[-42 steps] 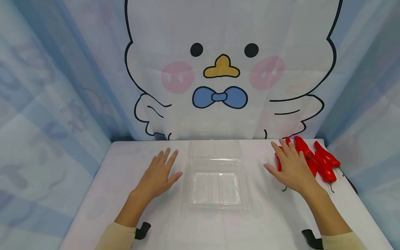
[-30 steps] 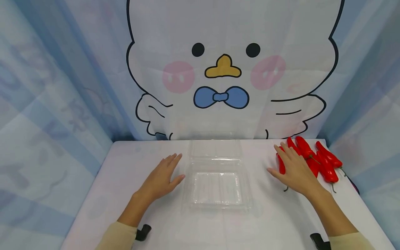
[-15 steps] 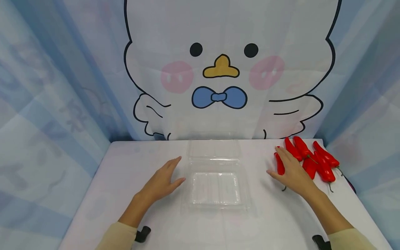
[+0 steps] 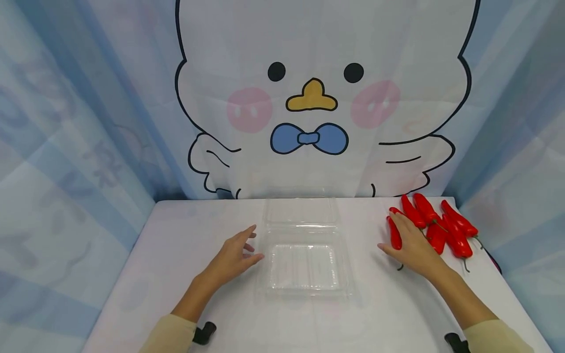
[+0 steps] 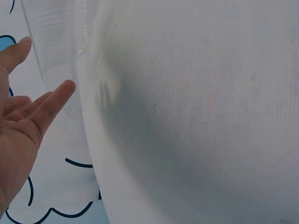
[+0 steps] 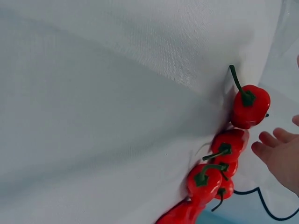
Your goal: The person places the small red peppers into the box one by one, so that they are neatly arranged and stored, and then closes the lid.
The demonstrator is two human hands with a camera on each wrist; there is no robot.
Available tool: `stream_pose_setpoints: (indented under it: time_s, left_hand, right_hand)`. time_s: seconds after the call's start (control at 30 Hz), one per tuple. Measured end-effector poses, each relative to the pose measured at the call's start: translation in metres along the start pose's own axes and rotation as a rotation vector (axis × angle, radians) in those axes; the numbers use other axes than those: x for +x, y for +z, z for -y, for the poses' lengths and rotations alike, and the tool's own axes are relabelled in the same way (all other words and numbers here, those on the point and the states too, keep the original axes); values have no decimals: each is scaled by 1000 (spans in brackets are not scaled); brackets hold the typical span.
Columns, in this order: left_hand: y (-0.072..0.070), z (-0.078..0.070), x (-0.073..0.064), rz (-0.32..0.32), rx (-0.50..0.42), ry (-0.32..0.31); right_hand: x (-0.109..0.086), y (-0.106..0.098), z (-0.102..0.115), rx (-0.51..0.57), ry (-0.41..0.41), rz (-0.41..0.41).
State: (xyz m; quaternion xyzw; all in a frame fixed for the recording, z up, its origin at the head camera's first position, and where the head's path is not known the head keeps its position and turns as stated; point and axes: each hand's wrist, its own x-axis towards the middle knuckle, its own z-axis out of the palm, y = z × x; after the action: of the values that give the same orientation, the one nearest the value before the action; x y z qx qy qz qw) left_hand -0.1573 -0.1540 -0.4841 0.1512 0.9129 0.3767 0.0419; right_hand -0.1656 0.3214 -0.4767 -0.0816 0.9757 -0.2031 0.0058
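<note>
Clear clamshell container (image 4: pixel 304 265): unfolded | red chili peppers (image 4: pixel 457 239): container's 3 o'clock | left hand (image 4: pixel 231 256): container's 9 o'clock, thumb and index spread | right hand (image 4: pixel 413 246): at peppers' 9 o'clock side, thumb spread from fingers

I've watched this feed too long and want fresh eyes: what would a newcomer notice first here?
Probably the huge white cartoon bird with its blue bow tie, filling the backdrop behind the table. Next, the bright red chili peppers bunched at the table's far right corner. The clear plastic clamshell box, open mid-table, is easier to miss against white.
</note>
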Motion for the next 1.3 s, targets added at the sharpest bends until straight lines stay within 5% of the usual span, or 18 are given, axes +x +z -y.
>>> stream_pose_setpoints:
  time_s: [0.17, 0.57, 1.3]
  left_hand:
    - [0, -2, 1, 17, -53, -70]
    - [0, -2, 5, 111, -387, -217]
    - [-5, 1, 9, 270, -526, -309]
  right_hand:
    - [3, 0, -5, 11, 18, 20]
    - [5, 3, -8, 4, 76, 11]
    - [14, 14, -7, -44, 173, 70]
